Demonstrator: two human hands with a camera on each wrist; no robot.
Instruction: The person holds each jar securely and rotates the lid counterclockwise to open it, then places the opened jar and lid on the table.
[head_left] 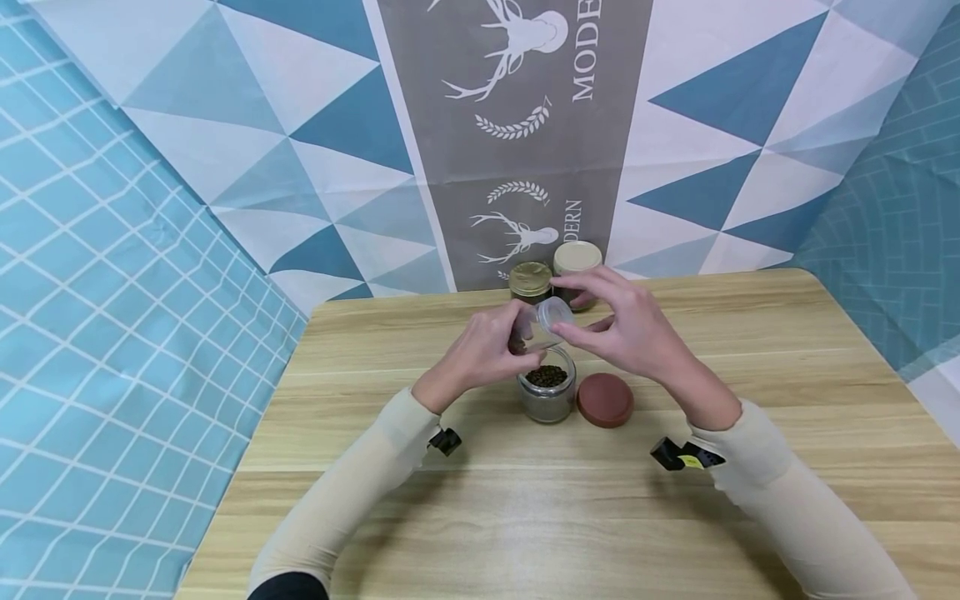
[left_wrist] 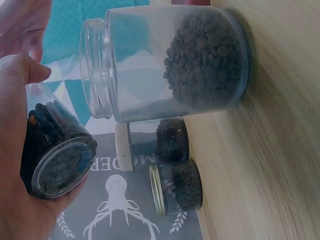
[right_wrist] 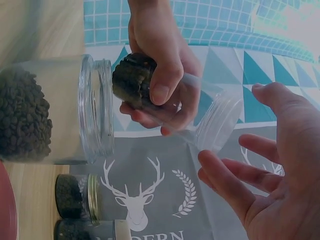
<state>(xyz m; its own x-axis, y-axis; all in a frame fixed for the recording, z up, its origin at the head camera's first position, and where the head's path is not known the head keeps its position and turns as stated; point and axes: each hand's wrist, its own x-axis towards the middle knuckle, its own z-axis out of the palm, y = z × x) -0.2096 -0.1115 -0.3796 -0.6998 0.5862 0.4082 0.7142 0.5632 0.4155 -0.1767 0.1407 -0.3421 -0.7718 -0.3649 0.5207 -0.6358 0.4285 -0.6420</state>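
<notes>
My left hand (head_left: 483, 346) grips a small clear jar (left_wrist: 62, 162), its fingers and thumb wrapped round the side. Dark beans are gathered at the base of this tilted jar, and a translucent lid (right_wrist: 219, 120) sits on its other end. Beside that lid is my right hand (head_left: 630, 329), thumb and fingers spread apart, one fingertip right at the lid's rim. Below both hands an uncovered glass jar (head_left: 547, 406) stands upright on the table, partly filled with dark roasted coffee beans (head_left: 547, 376).
A dark red round lid (head_left: 605, 400) lies on the wooden table (head_left: 525, 517), just right of the glass jar. Behind the hands, near the table's back edge, stand a gold-lidded jar (head_left: 530, 279) and a cream-lidded jar (head_left: 577, 257), both holding dark beans. Patterned cloth (head_left: 360, 125) hangs behind.
</notes>
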